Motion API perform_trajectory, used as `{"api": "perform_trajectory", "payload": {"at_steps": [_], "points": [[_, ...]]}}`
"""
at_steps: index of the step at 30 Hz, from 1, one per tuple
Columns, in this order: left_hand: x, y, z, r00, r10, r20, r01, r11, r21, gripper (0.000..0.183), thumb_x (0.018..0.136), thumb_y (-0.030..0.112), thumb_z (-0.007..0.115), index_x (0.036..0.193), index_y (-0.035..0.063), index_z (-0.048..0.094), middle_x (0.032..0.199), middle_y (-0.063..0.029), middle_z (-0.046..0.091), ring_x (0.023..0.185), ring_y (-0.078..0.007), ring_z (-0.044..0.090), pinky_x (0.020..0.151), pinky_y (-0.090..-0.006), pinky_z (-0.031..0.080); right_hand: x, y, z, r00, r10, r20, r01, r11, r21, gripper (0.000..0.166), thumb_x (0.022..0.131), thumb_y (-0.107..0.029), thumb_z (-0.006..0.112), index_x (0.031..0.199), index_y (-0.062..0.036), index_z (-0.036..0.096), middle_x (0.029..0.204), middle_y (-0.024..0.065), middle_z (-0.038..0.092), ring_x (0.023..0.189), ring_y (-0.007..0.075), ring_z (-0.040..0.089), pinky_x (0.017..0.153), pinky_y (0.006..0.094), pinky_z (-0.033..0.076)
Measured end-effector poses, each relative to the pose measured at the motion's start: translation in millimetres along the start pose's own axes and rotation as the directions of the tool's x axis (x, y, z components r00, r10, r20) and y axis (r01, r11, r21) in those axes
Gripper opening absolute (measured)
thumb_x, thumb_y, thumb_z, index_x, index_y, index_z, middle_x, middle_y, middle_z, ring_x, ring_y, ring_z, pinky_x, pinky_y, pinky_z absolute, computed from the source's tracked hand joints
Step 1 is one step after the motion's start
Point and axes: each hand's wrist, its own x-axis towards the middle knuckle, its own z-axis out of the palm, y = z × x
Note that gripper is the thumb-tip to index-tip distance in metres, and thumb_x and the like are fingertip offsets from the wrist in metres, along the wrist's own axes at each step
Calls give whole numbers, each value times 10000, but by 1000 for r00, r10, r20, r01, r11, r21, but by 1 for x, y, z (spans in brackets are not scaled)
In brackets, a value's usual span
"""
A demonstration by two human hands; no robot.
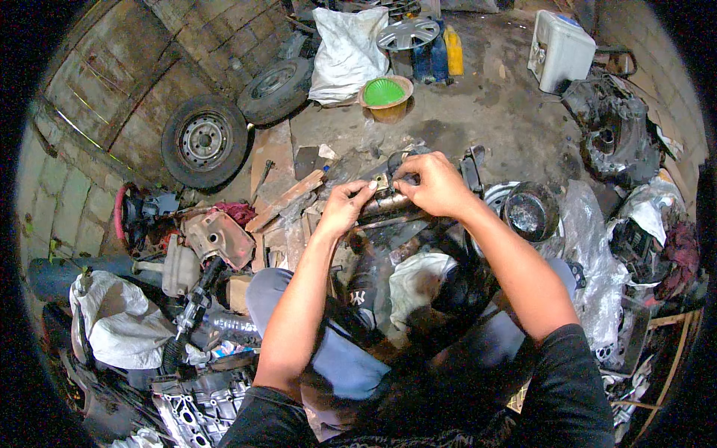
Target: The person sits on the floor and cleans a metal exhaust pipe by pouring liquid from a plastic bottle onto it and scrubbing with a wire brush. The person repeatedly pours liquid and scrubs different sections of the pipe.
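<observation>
My left hand (348, 208) pinches the edge of a small metal tab (382, 181) with a hole in it, between thumb and finger. The tab stands against a cylindrical metal part (392, 206) lying in front of my knees; I cannot tell whether the two are joined. Just right of the tab is my right hand (430, 180), its thumb and fingertips drawn together. Whatever may be between those fingertips is too small and dark to make out. Beneath my forearms, a pale cloth (420, 280) lies between my legs.
Wooden strips (285, 201) lie left of my hands. To the right sits a round blackened pan (530, 211). Beyond are wheels with tyres (205, 141), a bucket (389, 113) with a green basin (385, 91), and a white sack (348, 56). Engine castings (201, 406) crowd the lower left.
</observation>
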Motion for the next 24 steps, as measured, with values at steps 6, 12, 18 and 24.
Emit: {"api": "perform_trajectory", "payload": {"at_steps": [6, 12, 18, 24], "points": [[2, -6, -1, 1000, 10, -13, -10, 998, 55, 427, 977, 392, 688, 1088, -15, 750, 1043, -69, 740, 975, -168, 641, 922, -330, 479, 1, -13, -9, 994, 75, 84, -75, 997, -7, 266, 808, -255, 769, 1014, -87, 793, 981, 231, 731, 996, 411, 694, 911, 504, 540], [1, -6, -2, 1000, 11, -5, -11, 1000, 10, 411, 983, 382, 685, 1075, -12, 753, 1011, -57, 737, 945, -153, 629, 904, -322, 479, 4, -2, -5, 990, 55, 130, -59, 998, 25, 268, 800, -266, 776, 1002, -90, 797, 980, 233, 731, 1015, 413, 684, 925, 494, 537], [2, -7, -1, 1000, -23, -13, 22, 1000, -21, 392, 983, 368, 691, 1064, -10, 755, 982, -46, 734, 924, -140, 623, 884, -314, 482, 2, -10, -10, 992, 86, 97, -87, 996, 6, 257, 799, -263, 768, 964, -69, 798, 970, 240, 730, 1000, 415, 691, 914, 493, 539], [1, -8, 1, 999, 27, -21, -28, 999, -44, 398, 985, 376, 688, 1039, -12, 756, 973, -43, 732, 932, -140, 621, 881, -316, 482, 6, -10, -11, 986, 86, 144, -98, 992, 82, 263, 800, -256, 771, 974, -59, 791, 942, 240, 729, 977, 416, 698, 896, 497, 544]]}}
